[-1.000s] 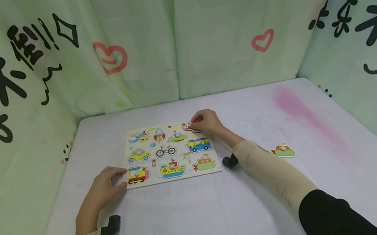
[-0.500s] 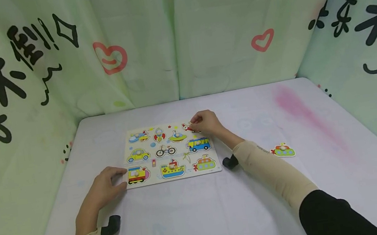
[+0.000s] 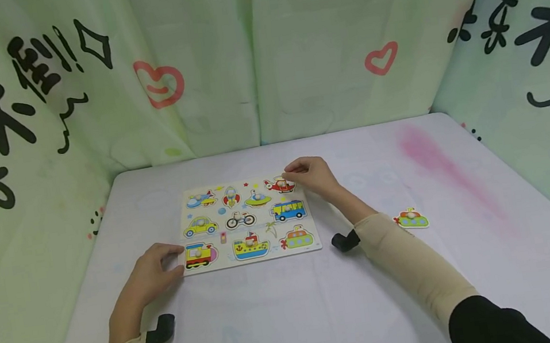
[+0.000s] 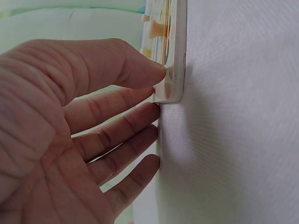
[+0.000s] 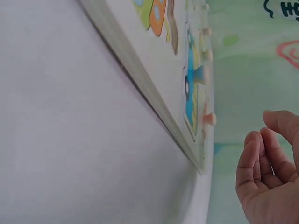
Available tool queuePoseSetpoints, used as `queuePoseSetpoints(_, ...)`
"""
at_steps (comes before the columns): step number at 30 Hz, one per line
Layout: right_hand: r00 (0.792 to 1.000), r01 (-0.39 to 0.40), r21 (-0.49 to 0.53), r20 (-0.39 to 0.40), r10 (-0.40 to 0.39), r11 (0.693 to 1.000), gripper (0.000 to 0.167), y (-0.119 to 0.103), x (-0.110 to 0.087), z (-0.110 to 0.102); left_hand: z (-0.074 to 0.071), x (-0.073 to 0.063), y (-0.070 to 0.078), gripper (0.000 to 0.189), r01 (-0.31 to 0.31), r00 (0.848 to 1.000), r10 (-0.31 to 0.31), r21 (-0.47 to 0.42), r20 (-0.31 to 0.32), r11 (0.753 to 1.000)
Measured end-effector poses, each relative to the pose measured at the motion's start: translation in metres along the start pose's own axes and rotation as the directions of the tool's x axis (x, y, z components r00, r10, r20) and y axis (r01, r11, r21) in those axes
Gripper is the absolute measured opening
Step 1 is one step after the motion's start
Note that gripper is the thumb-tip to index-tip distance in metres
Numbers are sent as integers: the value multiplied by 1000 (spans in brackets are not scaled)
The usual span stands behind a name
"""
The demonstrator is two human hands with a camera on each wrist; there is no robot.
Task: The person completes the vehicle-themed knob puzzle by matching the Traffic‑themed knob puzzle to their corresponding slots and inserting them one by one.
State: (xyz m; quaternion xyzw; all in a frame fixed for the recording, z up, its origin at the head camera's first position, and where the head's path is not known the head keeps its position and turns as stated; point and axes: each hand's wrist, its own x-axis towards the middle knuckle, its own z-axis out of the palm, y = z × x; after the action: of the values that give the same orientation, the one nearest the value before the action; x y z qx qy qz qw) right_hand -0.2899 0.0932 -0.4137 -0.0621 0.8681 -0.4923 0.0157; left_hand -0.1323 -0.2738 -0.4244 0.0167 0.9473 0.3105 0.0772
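A knobbed wooden puzzle board with vehicle pictures lies flat on the table. My left hand rests at the board's near left corner; in the left wrist view its thumb touches the corner, the fingers loosely extended. My right hand hovers at the far right corner, just off the red helicopter piece, which sits in its slot. In the right wrist view its bent fingers and thumb hold nothing. A loose submarine piece lies right of the board, near the right sleeve. The board's submarine spot shows a printed submarine.
The white-covered table carries a pink smear at the right. Pale green curtains with black writing and red hearts enclose the back and sides. Black wrist mounts stick out from both wrists.
My right hand has let go of the helicopter piece and drawn slightly up and to the right, showing more of it. The left hand stays in place at the board's corner.
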Motion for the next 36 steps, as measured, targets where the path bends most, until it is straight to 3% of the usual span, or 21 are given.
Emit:
queuePoseSetpoints(13,999,42,65,23,-44,997,26,-7,-38,-22,-1,1,-1,43,-15,1000,15,16,3,1000)
queuePoseSetpoints(36,982,161,-40,107,-156,986,18,6,-97,-52,-1,-1,-1,43,-43,999,43,12,-1,999)
